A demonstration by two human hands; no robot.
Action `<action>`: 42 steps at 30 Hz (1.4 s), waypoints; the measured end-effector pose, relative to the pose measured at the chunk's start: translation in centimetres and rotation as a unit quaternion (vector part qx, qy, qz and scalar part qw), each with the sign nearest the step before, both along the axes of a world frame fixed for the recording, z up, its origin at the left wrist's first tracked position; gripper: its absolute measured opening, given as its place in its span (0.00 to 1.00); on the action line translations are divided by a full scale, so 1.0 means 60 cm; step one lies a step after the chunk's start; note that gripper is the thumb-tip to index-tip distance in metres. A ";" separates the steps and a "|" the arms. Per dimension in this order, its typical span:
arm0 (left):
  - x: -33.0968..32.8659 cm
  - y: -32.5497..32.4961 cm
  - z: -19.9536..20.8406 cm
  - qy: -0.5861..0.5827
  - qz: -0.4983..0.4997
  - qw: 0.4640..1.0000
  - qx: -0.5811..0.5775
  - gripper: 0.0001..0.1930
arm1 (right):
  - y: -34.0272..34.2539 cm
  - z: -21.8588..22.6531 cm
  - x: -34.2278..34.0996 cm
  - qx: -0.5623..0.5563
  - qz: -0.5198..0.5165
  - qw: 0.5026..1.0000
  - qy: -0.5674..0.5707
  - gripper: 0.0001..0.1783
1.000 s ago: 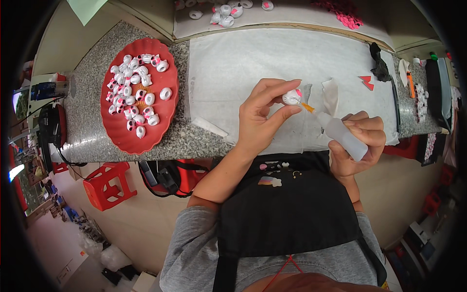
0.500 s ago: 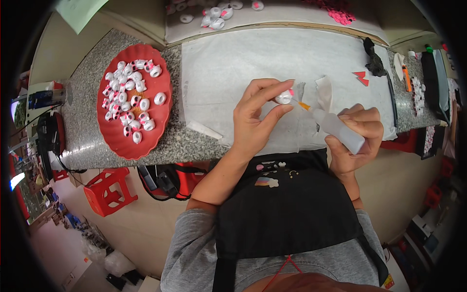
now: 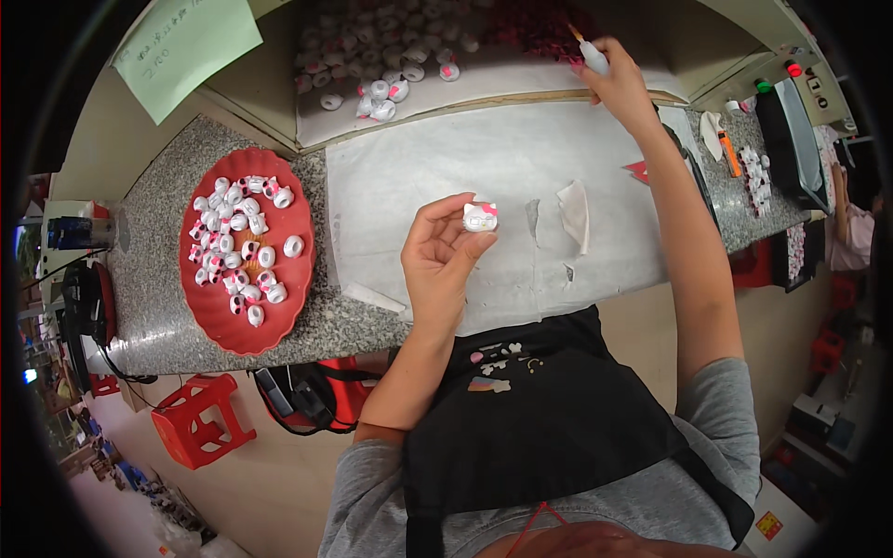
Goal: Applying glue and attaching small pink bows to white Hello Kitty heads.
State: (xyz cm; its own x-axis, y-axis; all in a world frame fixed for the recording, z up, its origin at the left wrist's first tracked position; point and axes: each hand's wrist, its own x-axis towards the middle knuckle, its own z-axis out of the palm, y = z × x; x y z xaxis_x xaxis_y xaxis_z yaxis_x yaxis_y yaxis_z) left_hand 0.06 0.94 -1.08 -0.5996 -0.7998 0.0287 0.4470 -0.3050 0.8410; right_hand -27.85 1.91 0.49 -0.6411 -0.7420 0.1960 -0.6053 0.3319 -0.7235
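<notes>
Between the thumb and fingers of my left hand (image 3: 439, 256) is a small white cat-head bead (image 3: 480, 219) with a pink bow, held above the white sheet (image 3: 400, 158). My right hand (image 3: 621, 84) reaches to the back right, into the shelf. It grips a whitish squeeze bottle (image 3: 593, 59) with a thin orange tip, which points at a heap of dark pink small pieces (image 3: 539, 39). Whether the tip touches a piece I cannot tell; the shelf is in shadow. On the left, a red scalloped plate (image 3: 216, 321) carries many similar beads (image 3: 238, 222).
Many white beads (image 3: 379, 90) lie in the shelf's left part. Paper scraps (image 3: 574, 219) and a red piece (image 3: 637, 171) are on the sheet. An orange cutter (image 3: 728, 154) and a black bin (image 3: 791, 139) stand right. A red stool (image 3: 203, 420) is below left.
My right hand has moved away from the bead, up and back into the shelf with the bottle. My left hand has shifted left and lower, turning the bead's front into view.
</notes>
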 end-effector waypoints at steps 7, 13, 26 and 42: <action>0.001 0.000 0.000 -0.002 -0.005 1.000 -0.013 0.17 | -0.054 -0.025 -0.008 0.067 -0.025 0.953 0.293 0.21; 0.004 -0.003 -0.003 0.021 -0.007 1.000 -0.006 0.18 | -0.006 0.019 0.042 -0.045 0.053 0.989 -0.129 0.11; 0.003 0.003 -0.002 -0.014 -0.002 0.998 -0.067 0.17 | 0.119 0.030 0.261 -0.182 0.132 0.867 -0.445 0.08; -0.005 0.007 -0.007 -0.097 0.045 0.947 -0.302 0.16 | 0.126 0.028 0.265 -0.120 0.151 0.898 -0.397 0.04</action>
